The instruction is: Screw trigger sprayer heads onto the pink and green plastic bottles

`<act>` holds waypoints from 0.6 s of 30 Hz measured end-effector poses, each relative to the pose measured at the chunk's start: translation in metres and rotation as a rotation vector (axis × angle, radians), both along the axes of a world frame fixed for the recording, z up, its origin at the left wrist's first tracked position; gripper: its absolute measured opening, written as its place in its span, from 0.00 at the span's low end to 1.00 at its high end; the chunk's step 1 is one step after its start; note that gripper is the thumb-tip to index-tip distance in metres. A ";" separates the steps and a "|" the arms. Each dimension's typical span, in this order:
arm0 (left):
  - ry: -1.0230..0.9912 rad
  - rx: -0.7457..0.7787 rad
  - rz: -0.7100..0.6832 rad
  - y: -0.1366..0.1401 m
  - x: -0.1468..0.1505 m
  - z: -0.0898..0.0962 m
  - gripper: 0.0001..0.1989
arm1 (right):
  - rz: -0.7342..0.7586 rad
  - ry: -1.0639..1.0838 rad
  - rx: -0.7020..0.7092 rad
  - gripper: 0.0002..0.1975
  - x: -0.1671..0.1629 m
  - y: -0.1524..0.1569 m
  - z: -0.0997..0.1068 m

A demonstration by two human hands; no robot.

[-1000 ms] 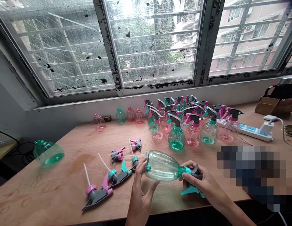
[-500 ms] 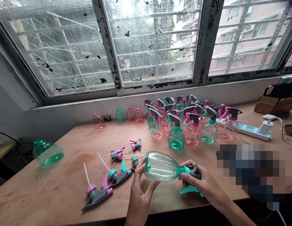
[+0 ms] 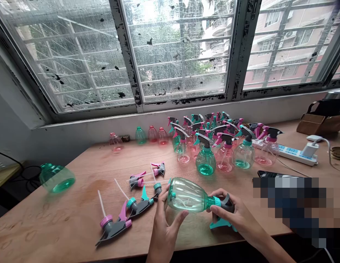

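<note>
A clear green spray bottle (image 3: 186,194) lies sideways in the air between my hands, its neck pointing right. My left hand (image 3: 167,223) cups the rounded base, thumb below and fingers behind. At the neck, my right hand (image 3: 235,212) is closed around the spray head (image 3: 226,204), with thumb and fingers at its teal collar. The teal trigger (image 3: 221,223) hangs below that hand. Several loose spray heads with thin tubes lie left of my hands, among them a pink-collared one (image 3: 111,228) and a teal-collared one (image 3: 137,206).
Capped spray bottles (image 3: 205,160) crowd the table's back middle. Headless bottles stand along the wall, and a larger green one (image 3: 57,178) is at the left edge. On the right are a power strip (image 3: 293,151), a cardboard box (image 3: 320,122) and a blurred patch.
The bottle and both hands keep almost the same pose. The whole view has shifted very slightly.
</note>
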State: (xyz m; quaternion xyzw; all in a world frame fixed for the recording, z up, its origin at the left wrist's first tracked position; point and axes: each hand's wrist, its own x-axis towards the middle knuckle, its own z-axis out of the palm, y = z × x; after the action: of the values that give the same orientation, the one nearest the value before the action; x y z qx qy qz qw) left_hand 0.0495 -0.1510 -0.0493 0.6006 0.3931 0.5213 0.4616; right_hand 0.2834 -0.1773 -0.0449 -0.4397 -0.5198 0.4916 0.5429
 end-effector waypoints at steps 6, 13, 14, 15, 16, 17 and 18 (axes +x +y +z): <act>0.050 0.013 0.058 -0.002 0.000 0.000 0.33 | 0.009 -0.019 0.001 0.16 0.001 0.000 -0.001; 0.014 -0.037 0.031 -0.002 -0.003 -0.003 0.35 | 0.002 -0.010 0.001 0.16 -0.002 -0.001 0.000; 0.008 -0.041 0.025 -0.002 -0.002 -0.002 0.35 | 0.004 0.005 -0.005 0.16 -0.001 -0.001 0.000; 0.004 -0.039 0.024 -0.002 -0.001 -0.002 0.35 | 0.006 0.021 -0.010 0.16 -0.001 0.000 -0.001; 0.002 -0.033 0.030 -0.001 -0.001 -0.002 0.35 | 0.011 0.036 -0.014 0.16 0.000 0.000 -0.001; 0.000 -0.025 0.041 -0.001 0.000 -0.002 0.34 | 0.016 0.046 -0.015 0.16 0.000 0.000 -0.001; 0.002 -0.018 0.048 -0.001 0.000 -0.002 0.34 | 0.022 0.051 -0.016 0.16 0.001 0.000 -0.002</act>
State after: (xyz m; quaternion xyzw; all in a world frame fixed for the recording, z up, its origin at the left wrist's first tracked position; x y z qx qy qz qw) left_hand 0.0497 -0.1519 -0.0516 0.5872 0.4124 0.5282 0.4540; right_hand 0.2839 -0.1769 -0.0466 -0.4255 -0.5066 0.5127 0.5473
